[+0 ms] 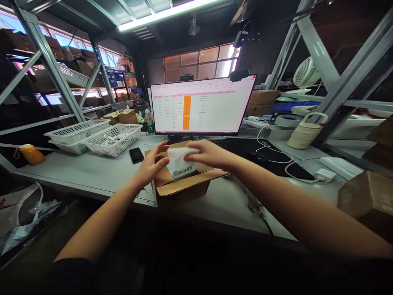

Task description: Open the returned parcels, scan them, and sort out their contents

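A small open cardboard box [181,188] stands at the front edge of the grey table [92,172]. Above its opening is a white packet [181,164] printed with the word "beauty". My right hand [208,153] grips the packet's top from the right, fingers closed on it. My left hand [152,164] rests against the packet's left side and the box's left flap, fingers curled.
A monitor [202,106] showing a spreadsheet stands behind the box, with a dark keyboard [245,147] and white cables [276,157]. White mesh baskets [113,139], a black phone [136,155] and an orange bottle [30,155] lie left. Metal shelving flanks both sides; a cardboard carton [368,196] sits right.
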Action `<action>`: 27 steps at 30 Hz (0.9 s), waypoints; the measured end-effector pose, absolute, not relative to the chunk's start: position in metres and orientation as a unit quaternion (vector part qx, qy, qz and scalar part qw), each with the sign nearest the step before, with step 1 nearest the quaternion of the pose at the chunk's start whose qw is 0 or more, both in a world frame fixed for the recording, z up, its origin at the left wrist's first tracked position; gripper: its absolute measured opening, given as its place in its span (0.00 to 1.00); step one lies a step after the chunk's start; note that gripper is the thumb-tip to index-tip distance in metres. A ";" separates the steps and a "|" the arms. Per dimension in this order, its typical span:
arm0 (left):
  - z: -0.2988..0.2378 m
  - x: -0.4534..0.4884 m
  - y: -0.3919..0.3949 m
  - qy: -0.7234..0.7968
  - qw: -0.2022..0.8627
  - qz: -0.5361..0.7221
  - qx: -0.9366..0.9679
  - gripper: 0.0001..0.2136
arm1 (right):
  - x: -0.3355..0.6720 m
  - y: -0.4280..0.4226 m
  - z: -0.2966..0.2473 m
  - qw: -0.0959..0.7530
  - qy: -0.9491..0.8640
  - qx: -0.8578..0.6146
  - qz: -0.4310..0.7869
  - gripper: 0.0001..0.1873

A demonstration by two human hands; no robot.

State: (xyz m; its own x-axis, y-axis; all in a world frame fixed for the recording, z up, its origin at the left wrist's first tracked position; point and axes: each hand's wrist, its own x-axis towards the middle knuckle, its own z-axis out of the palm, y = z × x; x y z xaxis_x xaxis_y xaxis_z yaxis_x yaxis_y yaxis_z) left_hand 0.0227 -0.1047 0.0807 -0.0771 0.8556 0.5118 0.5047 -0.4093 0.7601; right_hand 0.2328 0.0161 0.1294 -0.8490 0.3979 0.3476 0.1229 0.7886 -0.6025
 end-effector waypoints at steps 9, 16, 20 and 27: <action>0.093 0.044 -0.105 0.469 0.336 0.564 0.591 0.22 | 0.228 0.002 0.149 0.312 -0.755 -0.151 0.556 0.17; 0.092 0.024 -0.108 0.465 0.227 0.681 0.518 0.18 | 0.233 0.004 0.141 0.357 -0.836 -0.161 0.385 0.12; 0.088 0.009 -0.111 0.461 0.176 0.717 0.492 0.15 | 0.238 0.013 0.136 0.186 -0.944 -0.249 0.113 0.23; 0.084 -0.031 -0.125 0.580 0.041 0.738 0.342 0.09 | 0.239 0.033 0.103 0.077 -0.971 -0.224 0.038 0.32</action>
State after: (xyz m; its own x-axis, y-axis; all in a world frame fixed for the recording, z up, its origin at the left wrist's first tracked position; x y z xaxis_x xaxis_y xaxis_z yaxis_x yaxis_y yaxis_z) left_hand -0.0309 -0.1253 0.0838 -0.7622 0.4577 0.4578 0.3363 -0.3243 0.8841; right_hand 0.2391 0.0333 0.1030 -0.8880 0.4402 0.1333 0.4285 0.8971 -0.1079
